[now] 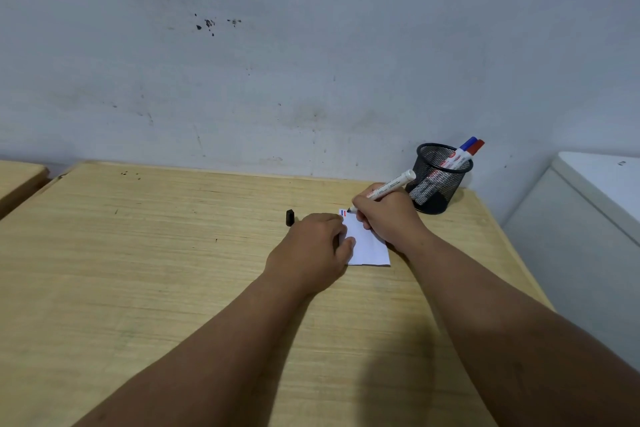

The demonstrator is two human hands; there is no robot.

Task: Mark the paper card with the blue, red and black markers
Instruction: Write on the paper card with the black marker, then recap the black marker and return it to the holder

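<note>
Right hand [388, 215] is wrapped around the black marker [389, 186] in a normal writing grip, tip down on the far corner of the paper card [369, 244], uncapped end toward the card and the white barrel angled up and back toward the far right corner of the table [138, 253]. Left hand [311, 246] is lying palm down with fingers loosely curled, pinning the left side of the card flat, not gripping anything as far as I can see. The card itself is white and sits toward the far right part of the table, partly covered by both hands; right by the marker tip there's a short blue mark and a short red mark [344, 213] side by side. Just left of the left hand, a bit farther back, a small black cap [290, 217] sits on the wood by itself. Behind the right hand, in the far right corner up against the wall [311, 45], there's a black mesh pen cup [438, 178] with the blue marker [465, 146] and the red marker [476, 148] standing in it, capped ends leaning out to the right. Off the right edge of the table there's a white cabinet thing [588, 211].
</note>
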